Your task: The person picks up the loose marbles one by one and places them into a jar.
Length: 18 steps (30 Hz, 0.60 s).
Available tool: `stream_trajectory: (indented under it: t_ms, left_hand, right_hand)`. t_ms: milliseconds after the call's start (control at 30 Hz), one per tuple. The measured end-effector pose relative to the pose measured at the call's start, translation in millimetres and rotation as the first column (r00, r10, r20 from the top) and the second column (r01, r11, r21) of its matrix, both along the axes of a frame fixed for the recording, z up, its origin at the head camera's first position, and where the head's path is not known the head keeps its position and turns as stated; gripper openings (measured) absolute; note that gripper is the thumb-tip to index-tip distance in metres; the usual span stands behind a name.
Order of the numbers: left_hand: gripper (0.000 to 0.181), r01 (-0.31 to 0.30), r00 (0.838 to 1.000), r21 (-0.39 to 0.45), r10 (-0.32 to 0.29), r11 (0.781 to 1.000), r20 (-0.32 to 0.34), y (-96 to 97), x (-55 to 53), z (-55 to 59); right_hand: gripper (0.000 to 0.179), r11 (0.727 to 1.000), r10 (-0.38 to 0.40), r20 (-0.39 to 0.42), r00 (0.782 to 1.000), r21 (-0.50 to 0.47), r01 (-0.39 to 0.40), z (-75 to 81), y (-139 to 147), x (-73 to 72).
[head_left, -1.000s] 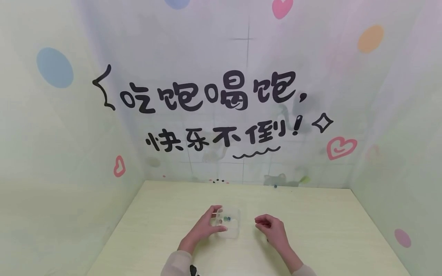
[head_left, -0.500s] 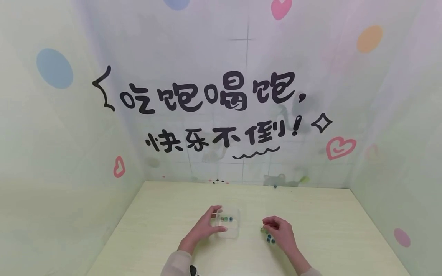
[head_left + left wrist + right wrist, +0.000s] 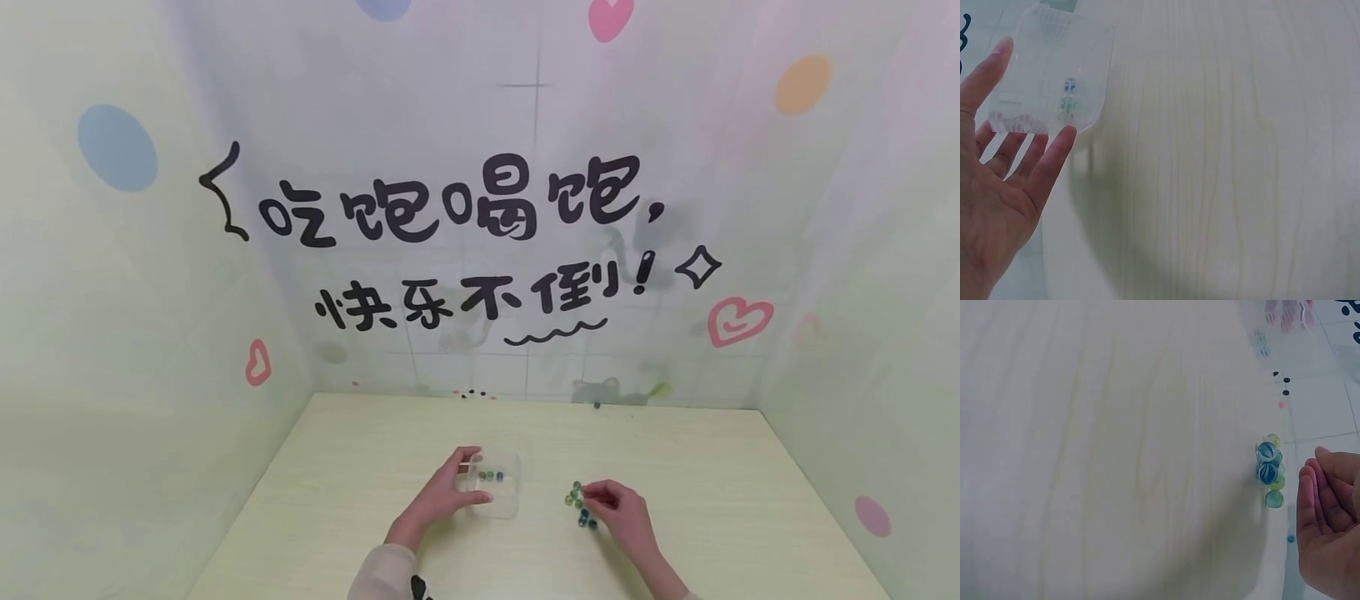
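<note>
A clear plastic box stands on the table, held by my left hand with the thumb on its near side and the other fingers around its left and far side. Three glass marbles lie in a row inside it: reddish, green and blue. To the right, a cluster of several loose green and blue marbles rests on the tabletop. My right hand is beside the cluster, its fingertips right at the green marbles. In the right wrist view its fingers are loosely bent, with no marble visible between them.
One lone blue marble lies at the table's back edge, by the printed backdrop. Pale fabric walls enclose the wooden table at the back and both sides.
My right hand has moved right and slightly toward me, uncovering the loose marbles. Inside the box the marbles have shifted into a spaced row. My left hand stays in place on the box.
</note>
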<state>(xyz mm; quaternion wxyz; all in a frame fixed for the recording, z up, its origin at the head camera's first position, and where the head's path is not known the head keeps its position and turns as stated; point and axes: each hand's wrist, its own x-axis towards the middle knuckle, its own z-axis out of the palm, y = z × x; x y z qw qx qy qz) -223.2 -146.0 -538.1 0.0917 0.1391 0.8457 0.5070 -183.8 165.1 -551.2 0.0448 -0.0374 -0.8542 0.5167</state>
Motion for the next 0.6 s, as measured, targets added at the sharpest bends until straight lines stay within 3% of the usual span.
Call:
stream_trajectory:
  t_ms: [600]
  left_hand:
    - [0.079,-0.004,1.000,-0.007,0.004,1.000,0.004,-0.8,-0.9,-0.9]
  right_hand:
    - [0.017,1.000,-0.007,0.023,1.000,0.030,0.006,-10.5,9.1,8.6]
